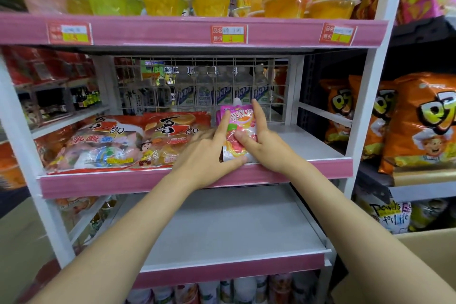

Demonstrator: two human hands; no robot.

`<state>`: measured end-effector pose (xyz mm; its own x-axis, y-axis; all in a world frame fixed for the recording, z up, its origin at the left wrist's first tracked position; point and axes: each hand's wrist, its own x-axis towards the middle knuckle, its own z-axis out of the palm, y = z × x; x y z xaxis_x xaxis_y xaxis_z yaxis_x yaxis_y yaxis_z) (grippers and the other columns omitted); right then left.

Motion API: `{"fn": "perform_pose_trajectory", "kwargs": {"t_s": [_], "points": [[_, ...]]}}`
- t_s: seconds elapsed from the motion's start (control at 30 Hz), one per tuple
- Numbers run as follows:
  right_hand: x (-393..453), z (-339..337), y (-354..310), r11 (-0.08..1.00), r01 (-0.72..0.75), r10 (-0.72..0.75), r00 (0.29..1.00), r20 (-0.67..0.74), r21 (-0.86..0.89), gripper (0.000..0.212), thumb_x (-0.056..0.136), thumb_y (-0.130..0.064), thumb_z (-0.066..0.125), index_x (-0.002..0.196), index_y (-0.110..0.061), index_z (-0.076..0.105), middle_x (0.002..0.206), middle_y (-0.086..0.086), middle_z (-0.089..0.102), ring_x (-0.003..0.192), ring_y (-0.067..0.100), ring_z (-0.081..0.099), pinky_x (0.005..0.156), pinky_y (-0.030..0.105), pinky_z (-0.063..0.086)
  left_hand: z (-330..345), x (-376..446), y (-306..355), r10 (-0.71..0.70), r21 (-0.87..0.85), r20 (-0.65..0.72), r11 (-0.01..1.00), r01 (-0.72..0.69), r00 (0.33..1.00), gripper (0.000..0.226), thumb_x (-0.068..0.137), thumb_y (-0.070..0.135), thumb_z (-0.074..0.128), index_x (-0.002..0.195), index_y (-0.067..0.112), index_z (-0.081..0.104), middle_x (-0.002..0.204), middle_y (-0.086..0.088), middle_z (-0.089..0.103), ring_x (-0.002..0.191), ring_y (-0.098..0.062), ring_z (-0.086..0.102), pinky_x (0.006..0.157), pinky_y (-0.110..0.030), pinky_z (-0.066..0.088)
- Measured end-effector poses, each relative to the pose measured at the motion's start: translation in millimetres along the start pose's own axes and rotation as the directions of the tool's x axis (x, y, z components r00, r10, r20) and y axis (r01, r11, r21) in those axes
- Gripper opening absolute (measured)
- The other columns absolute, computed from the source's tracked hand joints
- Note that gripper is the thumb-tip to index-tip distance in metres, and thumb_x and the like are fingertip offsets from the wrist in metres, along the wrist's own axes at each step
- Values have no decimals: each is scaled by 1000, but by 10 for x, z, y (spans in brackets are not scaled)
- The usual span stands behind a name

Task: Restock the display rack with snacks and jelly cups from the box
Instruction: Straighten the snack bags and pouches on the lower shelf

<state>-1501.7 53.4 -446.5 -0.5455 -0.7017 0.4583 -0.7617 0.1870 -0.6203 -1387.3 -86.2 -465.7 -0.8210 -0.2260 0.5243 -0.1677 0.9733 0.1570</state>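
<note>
On the rack's (pixel 367 111) middle shelf (pixel 308 145), big jelly bags (pixel 118 143) fill the left; the box (pixel 424 254) sits lower right. Both hands stand a pink pouch (pixel 240 131) upright beside them: left hand (pixel 209 155) w/ forefinger along its edge, thumb at the base; right hand (pixel 266 148) pinching it. Placing step; next prob. let go w/o tipping it.

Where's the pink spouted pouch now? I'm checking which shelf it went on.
The pink pouch stands on the middle shelf, centre of the head view, just right of the red jelly bags, held between the left hand and right hand.
</note>
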Motion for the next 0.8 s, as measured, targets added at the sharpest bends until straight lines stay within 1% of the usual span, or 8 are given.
{"fn": "perform_pose_trajectory", "kwargs": {"t_s": [0.13, 0.2, 0.27, 0.33, 0.5, 0.6, 0.7, 0.8], "points": [[-1, 16, 32, 999, -33, 34, 999, -29, 35, 96, 95, -47, 58, 156, -31, -14, 121, 0, 66, 110, 21, 63, 86, 24, 42, 4, 5, -17, -18, -94, -78, 995, 10, 997, 99, 81, 77, 44, 156, 34, -2, 149, -7, 46, 134, -30, 42, 111, -43, 33], [44, 10, 22, 990, -131, 133, 990, -36, 42, 102, 92, -54, 59, 156, -23, -15, 129, 6, 64, 117, 26, 60, 93, 30, 43, 7, 26, -13, -69, -93, -104, 994, 59, 992, 108, 72, 85, 38, 156, 31, -3, 156, -9, 32, 143, -28, 30, 116, -43, 25], [75, 9, -4, 976, -216, 216, 976, -11, 16, 93, 91, -60, 55, 156, -13, 8, 130, 9, 62, 121, 28, 57, 90, 31, 42, 7, 43, -13, -92, -80, -80, 993, 85, 993, 114, 69, 88, 37, 156, 30, -8, 166, -6, 6, 152, -23, 10, 122, -42, 13], [75, 17, -19, 972, -235, 235, 972, -9, -21, 70, 92, -61, 52, 137, -9, 40, 125, 9, 63, 116, 29, 58, 85, 32, 42, 1, 43, -3, -87, -59, -45, 995, 84, 995, 115, 73, 84, 44, 156, 29, -13, 167, -2, -3, 153, -18, 4, 123, -41, 8], [68, -18, -14, 976, -214, 211, 975, -68, -45, 58, 92, -64, 50, 115, -12, 58, 110, 6, 66, 99, 24, 59, 77, 32, 41, -42, 26, 37, -99, -126, -76, 988, 89, 992, 112, 74, 76, 60, 155, 29, -1, 152, -4, 42, 139, -21, 38, 118, -41, 23], [72, -10, -24, 979, -164, 173, 983, -64, 121, 45, 91, -55, 59, 122, -23, 49, 110, -5, 65, 99, 16, 61, 83, 31, 46, -86, 26, 50, -116, -184, -83, 978, 99, 990, 108, 72, 68, 70, 152, 31, 9, 145, 1, 50, 132, -22, 45, 112, -39, 30], [54, 41, -23, 974, -80, 91, 995, -42, 213, 37, 90, -45, 67, 120, -37, 49, 103, -22, 66, 95, -4, 63, 82, 15, 48, -110, 31, 51, -126, -226, -65, 968, 109, 990, 108, 70, 63, 75, 150, 30, 10, 142, 3, 53, 129, -22, 48, 110, -39, 32], [68, 81, 9, 977, -67, 78, 996, -46, 201, 42, 90, -46, 67, 126, -36, 48, 105, -19, 68, 98, 2, 65, 85, 17, 49, -81, 56, 12, -127, -226, -32, 967, 117, 991, 113, 68, 69, 72, 151, 31, 5, 142, 4, 52, 132, -21, 46, 114, -40, 27]]}}
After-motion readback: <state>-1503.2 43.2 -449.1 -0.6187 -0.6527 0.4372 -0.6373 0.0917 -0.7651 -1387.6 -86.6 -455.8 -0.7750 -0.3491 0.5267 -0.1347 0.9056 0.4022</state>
